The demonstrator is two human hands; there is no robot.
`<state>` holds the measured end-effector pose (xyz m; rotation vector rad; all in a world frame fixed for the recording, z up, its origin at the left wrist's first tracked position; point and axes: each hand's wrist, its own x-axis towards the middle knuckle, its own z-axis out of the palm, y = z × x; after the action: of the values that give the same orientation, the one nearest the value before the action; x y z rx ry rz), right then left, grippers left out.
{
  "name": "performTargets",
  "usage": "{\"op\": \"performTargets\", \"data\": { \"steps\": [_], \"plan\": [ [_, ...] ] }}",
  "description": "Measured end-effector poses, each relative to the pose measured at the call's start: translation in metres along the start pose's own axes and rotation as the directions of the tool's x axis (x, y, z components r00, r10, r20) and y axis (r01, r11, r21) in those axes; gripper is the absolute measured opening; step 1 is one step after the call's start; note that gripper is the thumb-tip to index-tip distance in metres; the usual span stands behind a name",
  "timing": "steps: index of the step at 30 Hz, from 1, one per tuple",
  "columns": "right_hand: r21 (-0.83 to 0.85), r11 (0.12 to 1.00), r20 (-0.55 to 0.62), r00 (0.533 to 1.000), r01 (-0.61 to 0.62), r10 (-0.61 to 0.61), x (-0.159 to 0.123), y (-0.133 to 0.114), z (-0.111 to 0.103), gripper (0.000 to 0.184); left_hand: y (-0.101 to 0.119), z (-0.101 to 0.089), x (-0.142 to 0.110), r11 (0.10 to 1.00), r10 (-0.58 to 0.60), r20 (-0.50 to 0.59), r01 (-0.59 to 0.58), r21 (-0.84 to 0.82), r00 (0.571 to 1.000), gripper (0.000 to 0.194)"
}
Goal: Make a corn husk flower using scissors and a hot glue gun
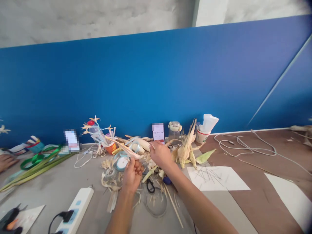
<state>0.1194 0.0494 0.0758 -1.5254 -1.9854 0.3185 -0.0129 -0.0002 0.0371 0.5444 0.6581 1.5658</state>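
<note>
My left hand [133, 172] pinches the lower end of a dried corn husk [128, 150], which slants up and to the left. Just right of it, my right hand [161, 156] has its fingers closed beside the pile of pale husks; what they grip is too small to make out. Under my hands lie a ribbon spool [122, 163], a roll of clear tape [110, 174] and many husk scraps. Black-handled scissors [150, 186] lie in front, near a coil of wire [156, 214]. A bunch of whole husks [186, 151] stands right of my right hand.
Behind are a phone [158, 134], a lidded jar [175, 130], a paper cup [202, 136] and husk flowers [97, 133]. A power strip [77, 208] lies front left; wires rest on white paper [234, 182] at right. Another person's hand [7, 162] shows far left.
</note>
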Motion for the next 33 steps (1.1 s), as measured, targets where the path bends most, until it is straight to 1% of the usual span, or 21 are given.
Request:
{"op": "performTargets", "data": {
  "steps": [1,3,4,5,7,8,9,10,11,13,14,16,18,19,20,21,24,27,31,33],
  "plan": [
    [0.074,0.995,0.008,0.998,0.062,-0.063,-0.004,-0.003,-0.003,0.031,0.001,0.000,0.000,1.000,-0.022,0.006,0.022,-0.007,1.000,0.041],
    [0.227,0.956,0.027,0.980,0.185,-0.196,-0.010,-0.006,-0.004,0.031,0.000,0.000,-0.001,0.997,-0.071,0.001,0.071,0.007,0.997,0.041],
    [0.280,0.936,0.037,0.972,0.215,-0.234,-0.013,-0.008,-0.003,0.030,-0.001,0.000,-0.001,0.995,-0.097,-0.010,0.097,0.023,0.995,0.042],
    [0.312,0.925,0.049,0.969,0.217,-0.244,-0.016,-0.008,0.000,0.027,-0.002,0.000,-0.002,0.991,-0.122,-0.024,0.122,0.046,0.992,0.043],
    [0.347,0.925,0.075,0.979,0.154,-0.191,-0.019,-0.007,0.008,0.012,-0.005,0.000,-0.002,0.983,-0.146,-0.054,0.151,0.107,0.988,0.045],
    [0.387,0.916,0.091,0.985,0.102,-0.148,-0.021,-0.005,0.012,0.008,-0.007,0.000,-0.002,0.980,-0.133,-0.068,0.142,0.141,0.989,0.046],
    [0.454,0.890,0.113,0.988,0.044,-0.107,-0.022,-0.003,0.015,0.008,-0.008,0.001,-0.001,0.977,-0.104,-0.082,0.117,0.178,0.991,0.046],
    [0.544,0.839,0.141,0.987,-0.016,-0.072,-0.022,0.000,0.017,0.008,-0.010,0.001,-0.001,0.972,-0.061,-0.097,0.081,0.219,0.993,0.046],
    [0.641,0.764,0.169,0.985,-0.075,-0.045,-0.023,0.004,0.020,0.007,-0.012,0.001,0.000,0.964,-0.011,-0.110,0.040,0.263,0.994,0.045],
    [0.798,0.575,0.220,0.975,-0.183,0.004,-0.024,0.010,0.023,0.007,-0.015,0.002,0.000,0.935,0.066,-0.122,-0.018,0.355,0.990,0.043],
    [0.850,0.474,0.245,0.969,-0.229,0.030,-0.025,0.014,0.024,0.010,-0.016,0.002,0.001,0.921,0.082,-0.121,-0.029,0.388,0.989,0.042],
    [0.915,0.263,0.305,0.951,-0.307,0.050,-0.027,0.019,0.026,0.016,-0.016,0.003,0.000,0.915,0.066,-0.101,-0.019,0.404,0.993,0.041],
    [0.925,0.052,0.376,0.927,-0.375,0.001,-0.029,0.023,0.026,0.023,-0.016,0.005,-0.001,0.933,0.016,-0.067,0.009,0.361,0.998,0.041],
    [0.915,-0.038,0.399,0.916,-0.401,-0.043,-0.031,0.025,0.027,0.026,-0.016,0.006,-0.002,0.942,-0.006,-0.053,0.023,0.334,0.999,0.042],
    [0.901,-0.108,0.412,0.907,-0.420,-0.086,-0.032,0.026,0.027,0.027,-0.015,0.006,-0.002,0.950,-0.024,-0.043,0.036,0.310,0.999,0.043],
    [0.887,-0.158,0.419,0.899,-0.435,-0.124,-0.033,0.028,0.027,0.028,-0.015,0.007,-0.003,0.956,-0.036,-0.041,0.046,0.290,0.998,0.043],
    [0.860,-0.245,0.410,0.892,-0.447,-0.189,-0.036,0.031,0.029,0.027,-0.013,0.007,-0.003,0.966,-0.066,-0.041,0.074,0.249,0.997,0.046],
    [0.847,-0.304,0.395,0.899,-0.436,-0.188,-0.037,0.032,0.034,0.026,-0.011,0.008,-0.004,0.969,-0.092,-0.021,0.094,0.228,0.996,0.047],
    [0.838,-0.339,0.380,0.903,-0.428,-0.201,-0.037,0.030,0.040,0.025,-0.012,0.009,-0.007,0.966,-0.074,0.012,0.068,0.249,0.997,0.049],
    [0.841,-0.351,0.361,0.910,-0.412,-0.203,-0.037,0.029,0.041,0.025,-0.012,0.008,-0.008,0.953,-0.078,0.043,0.062,0.298,0.996,0.044]
  ]
}}
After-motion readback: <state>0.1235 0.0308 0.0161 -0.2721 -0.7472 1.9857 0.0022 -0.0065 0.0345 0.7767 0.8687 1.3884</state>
